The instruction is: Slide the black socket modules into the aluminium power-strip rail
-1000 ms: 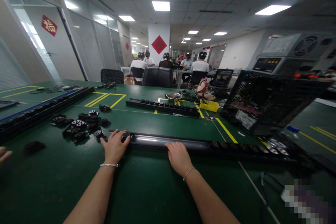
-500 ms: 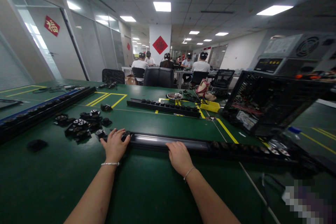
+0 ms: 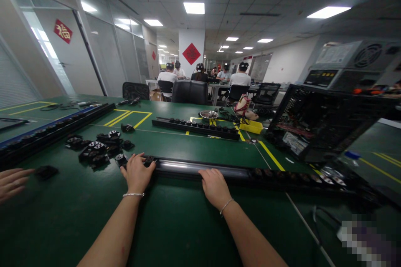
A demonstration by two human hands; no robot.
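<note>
A long black rail [image 3: 184, 168] lies across the green table in front of me, its middle smooth and shiny. My left hand [image 3: 136, 173] grips its left end, beside a small black module [image 3: 150, 160]. Farther right, my right hand [image 3: 214, 185] rests its fingers over the rail's near edge, closed around it. Dark round parts [image 3: 275, 175] line the rail's right portion. Just left of my left hand lies a black-and-white module [image 3: 120, 159], with a pile of similar modules [image 3: 97, 148] beyond it.
Another person's hand [image 3: 12, 181] is at the left edge, near a single black module [image 3: 46, 172]. A long strip [image 3: 62, 127] lies at the left, a shorter rail [image 3: 196, 127] farther back. There are a metal dish [image 3: 208, 114], yellow tray [image 3: 251, 127] and open computer case [image 3: 316, 125].
Another person's hand has come into view at the left edge. My two hands and the long rail have kept their places.
</note>
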